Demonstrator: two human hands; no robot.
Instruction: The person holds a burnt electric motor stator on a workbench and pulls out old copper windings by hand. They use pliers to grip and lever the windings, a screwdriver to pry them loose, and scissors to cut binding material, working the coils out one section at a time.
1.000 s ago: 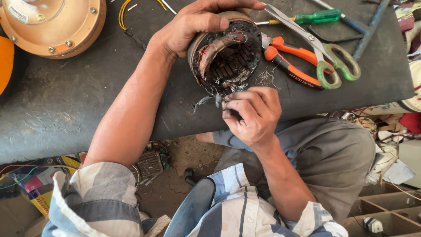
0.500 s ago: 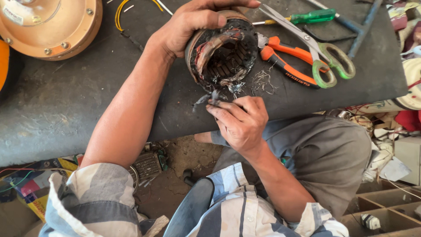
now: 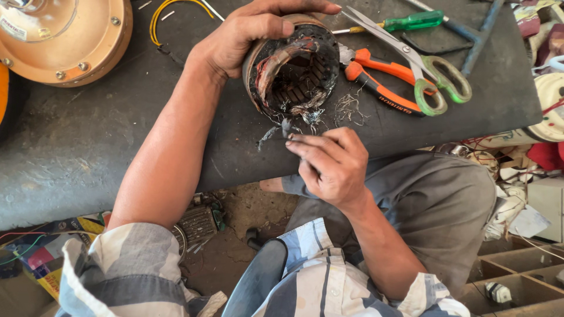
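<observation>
Top centre of frame, the left hand (image 3: 247, 35) wraps its fingers over the motor stator (image 3: 294, 67), tipped on the dark worktop (image 3: 88, 152). Just below it, the right hand (image 3: 332, 164) pinches thin wire strands (image 3: 282, 134); exactly which strands is hard to make out.

The table (image 3: 88, 152) has a dark, matt, scuffed rubber-like surface. The motor core (image 3: 294, 70) shows rusty, blackened metal with frayed copper wire. The pliers (image 3: 382, 79) have glossy orange plastic grips. The scissors (image 3: 411, 64) combine bright metal blades with green plastic loops. The round fan cover (image 3: 64, 41) is smooth, tan-painted metal.
</observation>
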